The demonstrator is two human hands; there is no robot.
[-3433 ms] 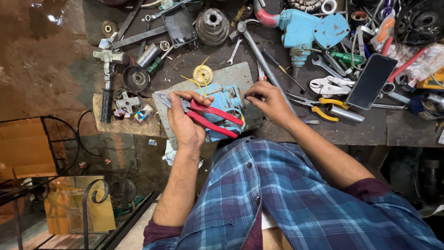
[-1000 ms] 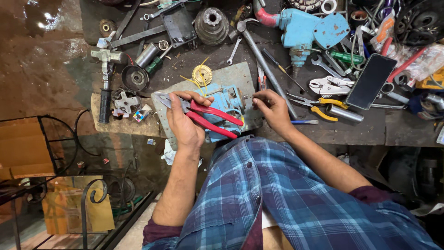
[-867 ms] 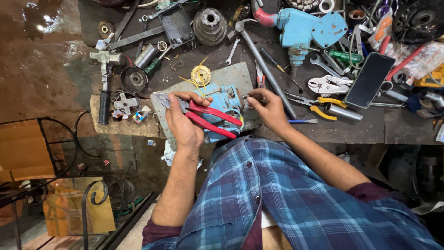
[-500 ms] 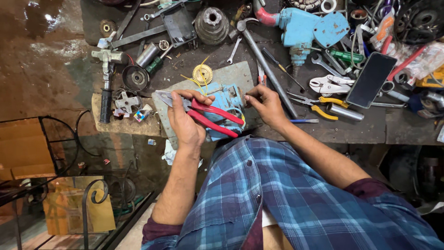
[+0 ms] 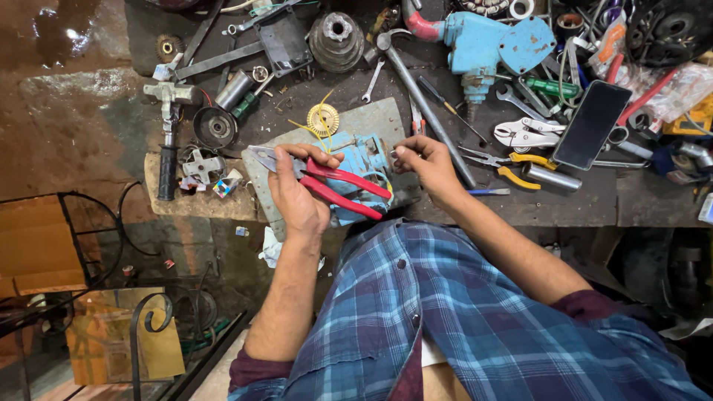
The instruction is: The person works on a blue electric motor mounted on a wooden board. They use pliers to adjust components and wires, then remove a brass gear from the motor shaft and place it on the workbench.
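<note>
My left hand (image 5: 297,189) grips red-handled pliers (image 5: 338,186), their grey jaws pointing left over a grey metal plate (image 5: 379,122). Under the handles lies a blue motor housing (image 5: 360,160) with yellow wires. My right hand (image 5: 423,160) rests at the housing's right side, fingers pinched on something small that I cannot make out. A yellow-wound round coil (image 5: 323,119) lies just beyond the housing.
The bench is crowded: a hammer (image 5: 423,93), a blue power tool (image 5: 486,41), a black phone (image 5: 590,122), white-handled pliers (image 5: 527,134), yellow-handled pliers (image 5: 509,167), spanners, a round metal part (image 5: 338,37). A black metal rack (image 5: 82,260) stands lower left.
My right hand has shifted slightly at the housing's right edge. The left hand and the pliers stay in place.
</note>
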